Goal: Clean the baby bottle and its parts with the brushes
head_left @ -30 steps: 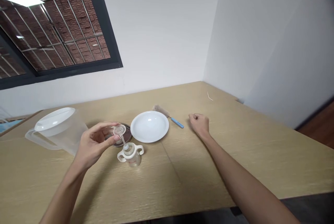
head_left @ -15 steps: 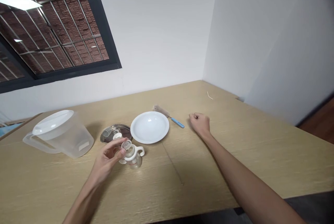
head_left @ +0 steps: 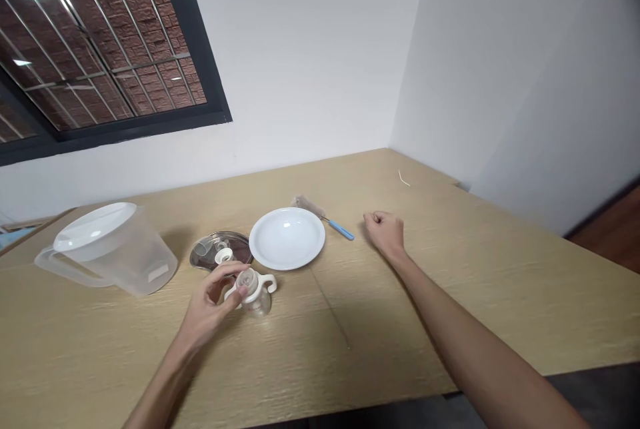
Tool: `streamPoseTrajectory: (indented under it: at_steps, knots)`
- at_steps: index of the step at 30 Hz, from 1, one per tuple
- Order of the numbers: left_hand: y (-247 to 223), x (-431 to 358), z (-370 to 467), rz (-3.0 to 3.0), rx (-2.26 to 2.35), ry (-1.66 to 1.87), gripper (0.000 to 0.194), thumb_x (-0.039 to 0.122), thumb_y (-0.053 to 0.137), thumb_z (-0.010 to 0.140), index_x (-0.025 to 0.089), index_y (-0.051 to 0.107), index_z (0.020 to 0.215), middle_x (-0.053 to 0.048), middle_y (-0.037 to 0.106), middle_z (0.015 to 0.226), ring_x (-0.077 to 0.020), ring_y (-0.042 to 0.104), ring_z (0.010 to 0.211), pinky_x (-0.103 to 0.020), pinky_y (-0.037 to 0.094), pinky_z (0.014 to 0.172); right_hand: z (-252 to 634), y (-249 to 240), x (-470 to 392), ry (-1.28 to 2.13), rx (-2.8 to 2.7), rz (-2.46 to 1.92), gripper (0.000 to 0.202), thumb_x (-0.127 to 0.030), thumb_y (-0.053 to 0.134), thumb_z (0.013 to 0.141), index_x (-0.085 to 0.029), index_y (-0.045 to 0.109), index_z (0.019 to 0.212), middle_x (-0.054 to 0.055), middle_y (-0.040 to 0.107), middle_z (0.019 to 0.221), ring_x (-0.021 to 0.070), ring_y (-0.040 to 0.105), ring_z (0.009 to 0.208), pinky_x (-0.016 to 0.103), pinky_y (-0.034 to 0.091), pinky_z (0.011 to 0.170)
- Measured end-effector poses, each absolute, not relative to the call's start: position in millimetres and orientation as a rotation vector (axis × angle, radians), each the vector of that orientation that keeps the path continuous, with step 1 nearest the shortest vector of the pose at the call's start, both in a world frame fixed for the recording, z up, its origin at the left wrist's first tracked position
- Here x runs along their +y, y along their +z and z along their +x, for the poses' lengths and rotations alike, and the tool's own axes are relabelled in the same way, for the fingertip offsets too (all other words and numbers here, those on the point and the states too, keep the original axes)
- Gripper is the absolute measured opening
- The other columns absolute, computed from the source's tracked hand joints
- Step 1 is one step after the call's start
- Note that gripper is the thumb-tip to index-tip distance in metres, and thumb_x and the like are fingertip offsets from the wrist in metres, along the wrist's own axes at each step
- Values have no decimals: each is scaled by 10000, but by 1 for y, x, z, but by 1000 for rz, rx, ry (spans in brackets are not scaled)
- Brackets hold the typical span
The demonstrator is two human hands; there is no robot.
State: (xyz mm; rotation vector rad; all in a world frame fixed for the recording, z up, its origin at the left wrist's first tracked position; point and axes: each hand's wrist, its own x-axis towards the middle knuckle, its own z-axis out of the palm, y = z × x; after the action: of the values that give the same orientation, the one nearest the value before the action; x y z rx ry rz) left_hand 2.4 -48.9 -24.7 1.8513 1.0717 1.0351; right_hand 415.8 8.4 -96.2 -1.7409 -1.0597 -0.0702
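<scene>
My left hand (head_left: 213, 302) pinches a small clear round cap (head_left: 247, 280) between thumb and fingers, at the mouth of a baby bottle. This clear baby bottle (head_left: 260, 307) stands upright on the table and has a white collar with two curved handles. Whether the cap is seated cannot be made out. Just behind the hand, a white ring (head_left: 224, 255) and other clear parts rest on a shiny metal tray (head_left: 203, 262). My right hand (head_left: 385, 232) lies on the table as a loose fist, right of the blue-handled bottle brush (head_left: 341, 229), with nothing visible in it.
A white bowl (head_left: 287, 239) sits behind the bottle, beside the tray. A thin wire-like brush (head_left: 331, 309) lies in front of the bowl. At the left stands a translucent lidded pitcher (head_left: 125, 256). A small bent white strip (head_left: 404, 179) lies towards the back right corner.
My left hand has brought the cap from a tilted position over the bottle's mouth down flatter onto it. My right fist stays in place. The view has shifted slightly.
</scene>
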Motion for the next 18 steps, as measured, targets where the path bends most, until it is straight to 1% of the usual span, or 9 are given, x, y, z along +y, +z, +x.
streamPoseTrajectory:
  at_steps: [3, 8, 14, 18]
  knots:
    - [-23, -45, -1, 2011, 1071, 1016, 240, 325, 703, 832, 226, 694, 1050, -99, 690, 1162, -278, 629, 1101, -361, 505, 934, 415, -96, 8, -67, -1060, -1743, 309, -338, 449, 701, -244, 234, 500, -37, 176, 546, 106, 269, 497, 278, 220, 525]
    - [-17, -41, -4, 2121, 1027, 978, 214, 239, 679, 794, 210, 637, 1002, -90, 703, 1057, -268, 646, 997, -374, 503, 906, 415, -95, 6, -70, -1060, -1743, 314, -347, 447, 697, -243, 226, 499, -38, 166, 548, 105, 270, 494, 276, 223, 526]
    - [-6, -33, -2, 2226, 961, 863, 314, 120, 640, 678, 208, 600, 976, -61, 705, 1000, -244, 658, 904, -350, 515, 856, 415, -94, 4, -97, -1051, -1760, 313, -363, 437, 696, -241, 224, 502, -39, 177, 535, 105, 277, 490, 273, 229, 523]
    - [9, -24, -3, 2269, 879, 745, 328, 104, 619, 630, 211, 601, 939, -36, 714, 965, -234, 657, 888, -334, 516, 822, 414, -91, 3, -122, -1043, -1775, 306, -365, 427, 692, -246, 219, 502, -38, 173, 532, 107, 276, 484, 274, 230, 516]
